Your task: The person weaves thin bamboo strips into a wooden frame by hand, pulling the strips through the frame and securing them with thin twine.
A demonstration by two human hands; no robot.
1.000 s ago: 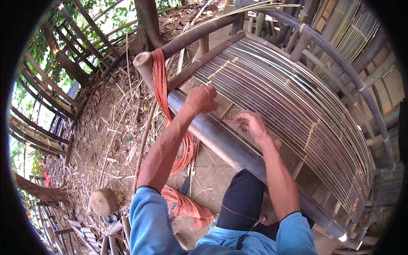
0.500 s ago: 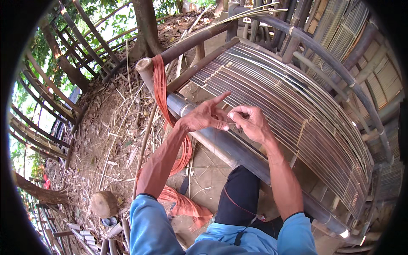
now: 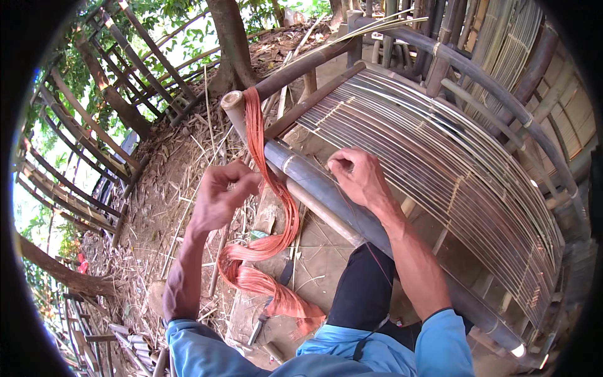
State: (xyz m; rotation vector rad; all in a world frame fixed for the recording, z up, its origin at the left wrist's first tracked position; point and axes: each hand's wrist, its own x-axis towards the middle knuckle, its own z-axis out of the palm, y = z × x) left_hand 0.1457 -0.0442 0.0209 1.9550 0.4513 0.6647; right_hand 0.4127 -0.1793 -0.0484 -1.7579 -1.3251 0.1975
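Observation:
My left hand [image 3: 226, 191] is raised to the left of the hanging orange strands, its fingers curled closed. What it holds, if anything, is too fine to make out. Over the dark bamboo pole [image 3: 330, 198], my right hand [image 3: 361, 176] pinches thumb to fingertips. A thin reddish thread [image 3: 377, 249] runs from near that pinch down across my dark-clad thigh. A thick bundle of orange strands [image 3: 254, 129] drapes over the bench's corner pole, curves down beside my left forearm and ends in a loose fringe on the ground near my knee.
A bamboo bench [image 3: 427, 163] with a slatted seat fills the right side. A tree trunk [image 3: 232, 41] and bamboo fence [image 3: 81, 138] stand beyond. Dry leaves and strips litter the soil. A slim bladed tool [image 3: 257, 328] lies by the orange fringe.
My hands were together over the pole and have moved apart. The left went left and curled closed from spread fingers; the right shifted slightly left, still pinching.

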